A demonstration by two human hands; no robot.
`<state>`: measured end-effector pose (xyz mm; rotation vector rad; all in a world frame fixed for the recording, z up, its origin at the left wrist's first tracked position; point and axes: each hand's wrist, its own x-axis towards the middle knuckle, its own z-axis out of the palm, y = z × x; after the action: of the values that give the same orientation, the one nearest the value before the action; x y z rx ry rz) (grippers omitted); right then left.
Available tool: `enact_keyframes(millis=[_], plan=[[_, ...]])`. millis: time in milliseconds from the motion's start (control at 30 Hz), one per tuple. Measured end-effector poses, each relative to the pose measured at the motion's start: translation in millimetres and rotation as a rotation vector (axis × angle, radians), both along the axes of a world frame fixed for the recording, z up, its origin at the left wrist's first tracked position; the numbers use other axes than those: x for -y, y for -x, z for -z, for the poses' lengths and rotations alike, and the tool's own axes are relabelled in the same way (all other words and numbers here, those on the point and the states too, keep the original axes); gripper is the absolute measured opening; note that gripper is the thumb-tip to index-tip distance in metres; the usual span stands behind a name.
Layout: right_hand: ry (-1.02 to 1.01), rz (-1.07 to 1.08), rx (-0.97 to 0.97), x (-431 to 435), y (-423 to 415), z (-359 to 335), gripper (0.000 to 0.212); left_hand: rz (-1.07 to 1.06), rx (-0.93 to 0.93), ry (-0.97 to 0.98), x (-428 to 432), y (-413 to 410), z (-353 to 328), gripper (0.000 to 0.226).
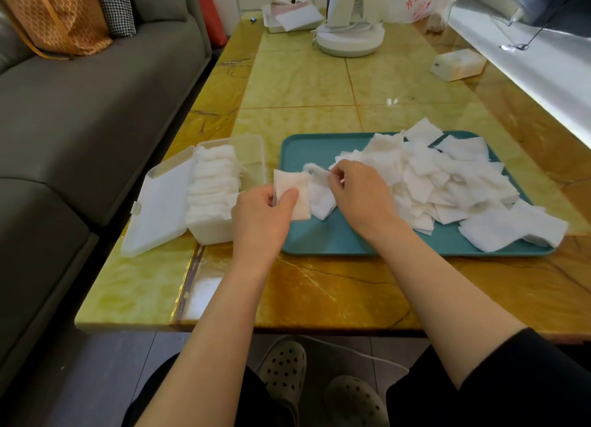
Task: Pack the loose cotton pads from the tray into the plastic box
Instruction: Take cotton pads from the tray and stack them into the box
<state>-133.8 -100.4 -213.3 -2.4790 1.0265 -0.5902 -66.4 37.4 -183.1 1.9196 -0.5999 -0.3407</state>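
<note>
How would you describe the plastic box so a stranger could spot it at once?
On the yellow marble table, find the teal tray. The plastic box stands just left of it, toward the grey sofa. Unlike the small white carton at the far right, it is translucent, lid flipped open, with a row of cotton pads inside.

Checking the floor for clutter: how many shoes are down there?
2. One perforated clog sits just below the table edge; the other clog is beside it, nearer the camera. More may be hidden.
</note>
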Motion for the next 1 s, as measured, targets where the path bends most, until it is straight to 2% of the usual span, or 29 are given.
enact_keyframes(millis=[133,233,400,667,867,1000], plan=[[0.034,0.011,0.317,-15,13,-20,0.014,0.022,0.002,-0.018,3,2,-1,0.016],[0.163,-0.066,0.426,-34,21,-28,0.009,0.027,-0.007,0.0,5,3,1,0.015],[0.239,-0.231,0.379,-58,23,-23,0.007,0.056,-0.109,0.08,4,2,1,0.044],[0.115,-0.306,0.354,-64,22,-16,0.009,0.136,-0.343,0.187,-1,5,-2,0.027],[0.074,-0.348,0.35,-62,23,-17,0.005,0.152,-0.4,0.202,1,6,-7,0.041],[-0.034,-0.394,0.379,-60,24,-21,0.004,0.272,-0.364,0.146,1,9,-9,0.042]])
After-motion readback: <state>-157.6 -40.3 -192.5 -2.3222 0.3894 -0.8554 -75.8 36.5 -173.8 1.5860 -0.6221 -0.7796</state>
